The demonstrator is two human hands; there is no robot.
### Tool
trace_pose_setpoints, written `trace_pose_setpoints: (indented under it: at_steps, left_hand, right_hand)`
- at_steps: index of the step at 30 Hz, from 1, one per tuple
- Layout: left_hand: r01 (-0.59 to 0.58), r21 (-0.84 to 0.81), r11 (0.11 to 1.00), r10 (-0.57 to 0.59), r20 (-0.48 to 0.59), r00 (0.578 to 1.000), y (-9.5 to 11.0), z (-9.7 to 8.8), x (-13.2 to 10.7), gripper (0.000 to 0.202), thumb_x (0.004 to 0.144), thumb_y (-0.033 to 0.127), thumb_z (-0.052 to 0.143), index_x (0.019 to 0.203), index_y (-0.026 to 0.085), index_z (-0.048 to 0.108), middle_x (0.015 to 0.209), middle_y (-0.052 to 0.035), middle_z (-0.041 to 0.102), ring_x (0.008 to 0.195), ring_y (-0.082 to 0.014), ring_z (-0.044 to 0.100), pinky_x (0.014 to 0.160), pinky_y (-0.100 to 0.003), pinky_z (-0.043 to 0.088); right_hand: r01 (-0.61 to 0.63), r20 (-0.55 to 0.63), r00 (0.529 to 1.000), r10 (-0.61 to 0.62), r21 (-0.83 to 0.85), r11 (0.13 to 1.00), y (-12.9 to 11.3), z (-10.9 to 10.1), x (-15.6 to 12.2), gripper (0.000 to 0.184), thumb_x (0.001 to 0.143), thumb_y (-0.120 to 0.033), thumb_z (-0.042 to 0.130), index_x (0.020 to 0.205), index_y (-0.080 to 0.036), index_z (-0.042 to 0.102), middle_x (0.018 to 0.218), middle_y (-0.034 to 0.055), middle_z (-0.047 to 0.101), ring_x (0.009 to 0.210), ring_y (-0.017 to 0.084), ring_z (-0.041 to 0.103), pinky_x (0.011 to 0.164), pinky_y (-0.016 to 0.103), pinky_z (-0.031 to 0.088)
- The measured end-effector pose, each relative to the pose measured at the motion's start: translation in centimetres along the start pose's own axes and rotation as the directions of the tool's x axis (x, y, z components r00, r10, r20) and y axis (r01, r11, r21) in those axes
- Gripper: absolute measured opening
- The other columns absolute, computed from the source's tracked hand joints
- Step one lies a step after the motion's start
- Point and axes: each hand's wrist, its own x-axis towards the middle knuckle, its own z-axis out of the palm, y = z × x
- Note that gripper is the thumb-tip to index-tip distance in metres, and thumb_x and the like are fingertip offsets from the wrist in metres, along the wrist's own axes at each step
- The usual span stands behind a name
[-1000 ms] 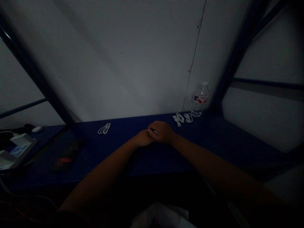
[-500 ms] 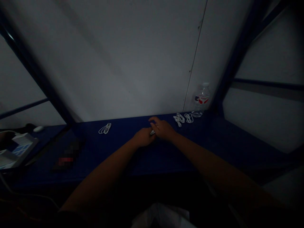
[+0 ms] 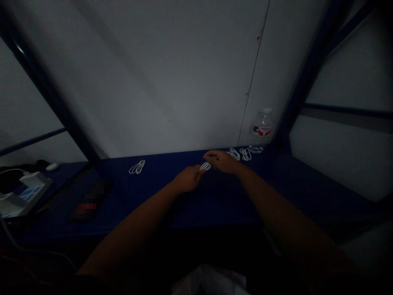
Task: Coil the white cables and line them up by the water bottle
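My left hand [image 3: 188, 179] is closed around one end of a coiled white cable [image 3: 205, 166], whose loops stick out past the thumb toward the right. Just right of the loops is my right hand [image 3: 223, 161], its fingers bent and a little apart, with nothing visible in them. Dim light hides the finer finger detail. Behind the right hand, partly covered by it, lies another bundled white cable [image 3: 234, 154]. Beside that rests one more white cable bundle [image 3: 245, 154]. Farther left on the blue surface [image 3: 166, 164] sits a looped white cable [image 3: 137, 167].
A clear plastic bottle [image 3: 261, 132] stands at the back right against the white wall [image 3: 172, 82]. At left lies a dark blurred-out object [image 3: 89, 200]. Beyond the blue frame post is a power strip [image 3: 30, 192] with white plugs in it.
My hands have come apart. The right hand has shifted right, off the left hand, and now covers part of a cable bundle; the loops in my left hand show more.
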Motion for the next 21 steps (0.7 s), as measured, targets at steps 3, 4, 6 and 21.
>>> trace_pose_setpoints:
  at_steps: [3, 4, 6, 21]
  left_hand:
    - [0.065, -0.016, 0.998, -0.065, 0.004, 0.998, -1.2, -0.1, 0.1, 0.046, 0.099, 0.048, 0.027, 0.098, 0.015, 0.058, 0.085, -0.0085, 0.064, 0.072, -0.0192, 0.058, 0.068, -0.030, 0.042]
    - [0.081, -0.029, 0.996, -0.081, 0.005, 0.997, -1.6, -0.2, 0.2, 0.045, 0.099, 0.048, 0.028, 0.097, 0.015, 0.058, 0.085, -0.0083, 0.063, 0.073, -0.0192, 0.057, 0.069, -0.030, 0.042]
    - [0.087, -0.066, 0.994, -0.087, 0.011, 0.996, -2.2, -0.2, 0.2, 0.045, 0.099, 0.049, 0.028, 0.095, 0.015, 0.058, 0.085, -0.0079, 0.063, 0.075, -0.0192, 0.057, 0.070, -0.030, 0.042]
    - [0.130, -0.136, 0.982, -0.136, -0.035, 0.990, -3.2, -0.6, 0.3, 0.048, 0.098, 0.052, 0.025, 0.098, 0.016, 0.057, 0.088, -0.0065, 0.061, 0.079, -0.0193, 0.056, 0.073, -0.030, 0.042]
  right_hand:
    - [-0.102, -0.075, 0.993, 0.088, -0.197, 0.975, 3.7, -3.7, -0.3, 0.046, 0.087, -0.057, 0.049, 0.090, -0.016, 0.070, 0.068, 0.0043, 0.067, 0.059, 0.015, 0.059, 0.057, 0.026, 0.042]
    - [-0.128, -0.033, 0.992, 0.124, -0.243, 0.961, 5.0, -4.9, -0.5, 0.046, 0.086, -0.057, 0.051, 0.089, -0.016, 0.071, 0.072, 0.0054, 0.069, 0.062, 0.016, 0.060, 0.060, 0.026, 0.043]
    - [-0.131, 0.090, 0.982, 0.169, -0.327, 0.936, 7.5, -7.1, -1.1, 0.042, 0.082, -0.056, 0.056, 0.086, -0.018, 0.073, 0.081, 0.0067, 0.072, 0.070, 0.018, 0.064, 0.068, 0.028, 0.046]
    - [-0.239, 0.267, 0.902, 0.340, -0.346, 0.907, 10.1, -8.8, -2.5, 0.022, 0.071, -0.041, 0.067, 0.081, -0.023, 0.075, 0.085, 0.0043, 0.073, 0.079, 0.022, 0.066, 0.073, 0.031, 0.049]
